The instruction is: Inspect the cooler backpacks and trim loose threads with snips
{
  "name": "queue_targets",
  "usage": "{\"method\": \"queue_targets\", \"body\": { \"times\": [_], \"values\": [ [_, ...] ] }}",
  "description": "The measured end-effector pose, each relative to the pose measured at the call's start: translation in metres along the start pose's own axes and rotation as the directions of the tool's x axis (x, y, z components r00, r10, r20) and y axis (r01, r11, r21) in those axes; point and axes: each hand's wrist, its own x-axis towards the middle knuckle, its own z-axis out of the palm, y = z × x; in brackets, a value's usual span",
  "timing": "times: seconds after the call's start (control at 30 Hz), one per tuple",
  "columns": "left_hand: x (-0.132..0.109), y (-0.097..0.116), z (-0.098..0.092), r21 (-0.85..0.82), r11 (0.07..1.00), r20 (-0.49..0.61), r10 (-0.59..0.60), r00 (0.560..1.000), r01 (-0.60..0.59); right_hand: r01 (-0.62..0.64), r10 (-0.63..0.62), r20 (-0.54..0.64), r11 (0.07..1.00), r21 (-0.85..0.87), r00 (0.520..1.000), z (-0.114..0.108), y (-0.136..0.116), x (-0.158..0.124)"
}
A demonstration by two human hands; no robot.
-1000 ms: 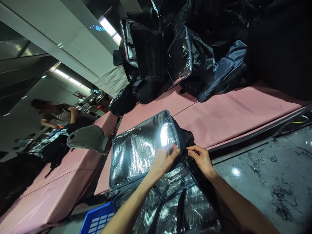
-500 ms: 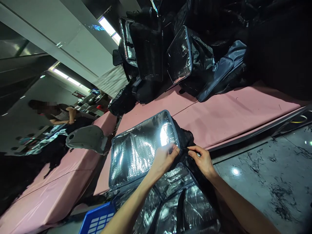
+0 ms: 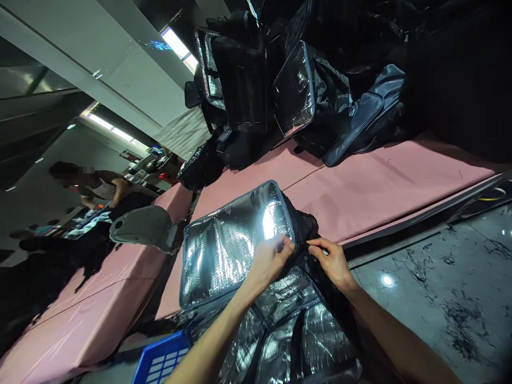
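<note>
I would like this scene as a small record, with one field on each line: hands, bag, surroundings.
Left hand: pinching the blue-trimmed edge of the silver-faced flap
Right hand: close beside it, at the bag's dark side; grip too small to tell
Bag: silver panels showing
Beyond: pink table, dark bags piled on it
Bottom left: blue basket
Far left: a person
Right: floor with dark scraps

Dim overall; ceiling lights (image 3: pixel 176 44) glow at upper left, glare whitens part of the shiny flap (image 3: pixel 232 250), and the upper right sinks into black.
</note>
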Motion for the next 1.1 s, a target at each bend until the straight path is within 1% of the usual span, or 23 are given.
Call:
{"method": "queue_targets", "body": {
  "times": [0.1, 0.17, 0.33, 0.43, 0.6, 0.73, 0.8, 0.83, 0.9, 1.0, 1.07, 1.1],
  "values": [
    [0.000, 0.000, 0.000, -0.002, 1.000, -0.002, 0.012, 1.000, -0.012, -0.013, 0.013, -0.003, 0.994, 0.104, 1.000, -0.001, 0.002, 0.000],
    [0.001, -0.001, 0.000, -0.002, 1.000, -0.001, 0.012, 1.000, -0.012, -0.022, 0.023, -0.010, 0.991, 0.133, 1.000, -0.002, 0.002, -0.001],
    [0.001, -0.001, 0.001, 0.000, 1.000, -0.008, 0.002, 1.000, -0.002, -0.027, 0.027, -0.013, 0.999, 0.036, 1.000, 0.000, 0.002, -0.001],
    [0.001, -0.001, 0.001, -0.004, 1.000, -0.008, 0.011, 1.000, -0.011, -0.033, 0.033, -0.009, 0.999, 0.036, 0.999, 0.002, 0.000, 0.000],
    [0.002, -0.002, 0.001, 0.004, 1.000, -0.012, 0.011, 1.000, -0.011, -0.030, 0.032, -0.005, 0.982, 0.184, 0.999, 0.001, 0.004, -0.001],
    [0.001, -0.001, 0.001, 0.007, 1.000, -0.012, 0.019, 1.000, -0.019, -0.066, 0.068, 0.005, 0.961, 0.270, 0.998, 0.003, 0.004, -0.001],
    [0.001, 0.000, 0.001, 0.005, 1.000, -0.011, 0.021, 1.000, -0.021, -0.057, 0.064, -0.015, 0.958, 0.282, 0.998, 0.007, 0.001, 0.002],
    [0.001, 0.000, 0.001, 0.003, 1.000, -0.011, 0.022, 1.000, -0.022, -0.033, 0.041, -0.026, 0.966, 0.257, 0.999, 0.009, -0.002, 0.004],
    [0.000, 0.001, 0.001, 0.002, 1.000, -0.015, 0.024, 1.000, -0.024, 0.053, -0.049, -0.029, 0.988, 0.146, 0.998, 0.012, -0.009, 0.009],
    [0.000, 0.001, 0.002, 0.003, 0.999, -0.029, 0.041, 0.999, -0.041, 0.206, -0.205, 0.022, 0.978, -0.043, 0.978, 0.015, -0.021, 0.015],
    [0.000, 0.000, 0.003, 0.013, 0.999, -0.038, 0.046, 0.998, -0.046, 0.250, -0.247, 0.038, 0.962, -0.114, 0.968, 0.016, -0.026, 0.017],
    [0.000, -0.001, 0.003, 0.019, 0.999, -0.038, 0.048, 0.998, -0.047, 0.234, -0.233, 0.024, 0.966, -0.107, 0.972, 0.016, -0.028, 0.019]
  ]
}}
